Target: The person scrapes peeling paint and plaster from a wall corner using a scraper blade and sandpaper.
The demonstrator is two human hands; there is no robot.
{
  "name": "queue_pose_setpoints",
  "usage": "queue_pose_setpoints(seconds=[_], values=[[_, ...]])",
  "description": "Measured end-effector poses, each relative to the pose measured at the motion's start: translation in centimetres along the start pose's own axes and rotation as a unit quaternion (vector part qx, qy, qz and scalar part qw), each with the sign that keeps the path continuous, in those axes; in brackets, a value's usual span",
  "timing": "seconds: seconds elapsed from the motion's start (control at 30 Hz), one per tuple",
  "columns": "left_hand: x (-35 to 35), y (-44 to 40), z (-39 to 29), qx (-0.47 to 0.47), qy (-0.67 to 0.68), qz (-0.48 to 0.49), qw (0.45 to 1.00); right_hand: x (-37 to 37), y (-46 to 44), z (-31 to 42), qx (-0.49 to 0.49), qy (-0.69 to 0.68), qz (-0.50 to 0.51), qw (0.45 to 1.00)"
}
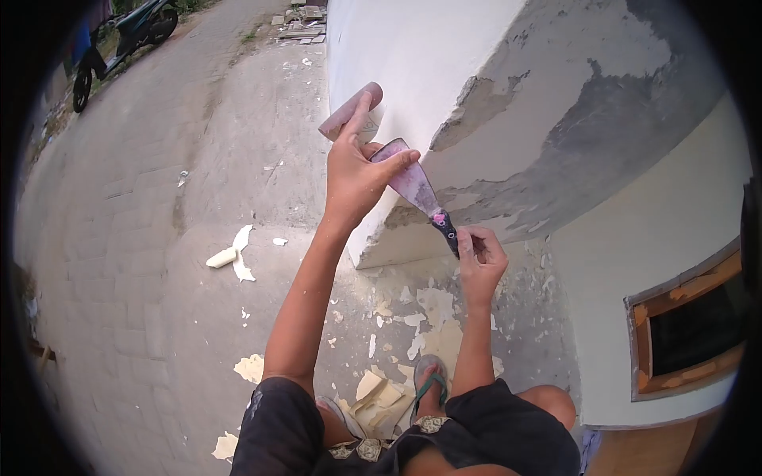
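Note:
A curled sheet of sandpaper, reddish-brown with a pale printed back, is held in my left hand, index finger stretched along it. The left thumb rests on the wide, paint-smeared blade of a putty knife. My right hand pinches the dark handle of that knife, which slants down to the right. Both hands are in front of the corner of a white wall, whose right face has large patches of bare grey plaster.
Peeled paint flakes litter the concrete around my sandalled feet. A rolled paint peeling lies to the left. A wood-framed window is at right. A motorbike stands across the paved lane, and rubble lies beyond the wall.

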State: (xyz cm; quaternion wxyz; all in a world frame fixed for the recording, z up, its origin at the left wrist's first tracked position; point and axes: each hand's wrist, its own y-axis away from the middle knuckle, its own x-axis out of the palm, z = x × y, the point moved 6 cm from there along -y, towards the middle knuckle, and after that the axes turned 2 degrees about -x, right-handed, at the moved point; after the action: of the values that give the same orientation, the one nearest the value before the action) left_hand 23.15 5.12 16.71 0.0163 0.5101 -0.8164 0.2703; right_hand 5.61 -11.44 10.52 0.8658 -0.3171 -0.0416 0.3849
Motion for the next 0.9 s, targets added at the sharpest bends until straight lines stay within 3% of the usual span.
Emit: queue_pose_setpoints(seconds=[0.07,0.13,0.17,0.23,0.33,0.37,0.43,0.5,0.73,0.9], values=[[0.1,0.6,-1.2,0.029,-0.058,0.000,0.998,2.7,0.7,3.1,-0.081,0.117,0.138,0.980],[0.7,0.7,-1.4,0.059,-0.110,0.012,0.992,5.3,1.7,4.1,-0.089,0.026,0.157,0.983],[1.1,0.7,-1.3,0.096,-0.121,0.013,0.988,6.5,1.9,4.5,-0.083,0.025,0.152,0.985],[2.0,1.5,-2.2,0.044,-0.082,0.016,0.996,8.3,2.2,5.2,-0.074,0.025,0.142,0.987],[2.6,2.1,-3.1,0.028,-0.103,-0.018,0.994,9.0,2.2,5.0,0.059,-0.021,0.150,0.987],[2.7,2.1,-3.4,0.049,-0.072,-0.030,0.996,8.5,2.0,4.8,-0.091,0.031,0.062,0.993],[2.6,2.0,-3.7,0.091,-0.011,-0.055,0.994,7.2,1.2,3.8,-0.042,0.044,0.037,0.997],[2.3,1.5,-2.7,0.109,-0.065,-0.066,0.990,5.6,0.2,2.9,-0.032,0.073,0.005,0.997],[3.0,1.5,0.3,0.056,-0.067,-0.026,0.996,5.5,-1.7,3.7,-0.083,0.113,-0.020,0.990],[2.6,1.4,0.6,0.079,-0.081,-0.014,0.993,5.3,-1.5,4.7,-0.119,0.145,-0.024,0.982]])
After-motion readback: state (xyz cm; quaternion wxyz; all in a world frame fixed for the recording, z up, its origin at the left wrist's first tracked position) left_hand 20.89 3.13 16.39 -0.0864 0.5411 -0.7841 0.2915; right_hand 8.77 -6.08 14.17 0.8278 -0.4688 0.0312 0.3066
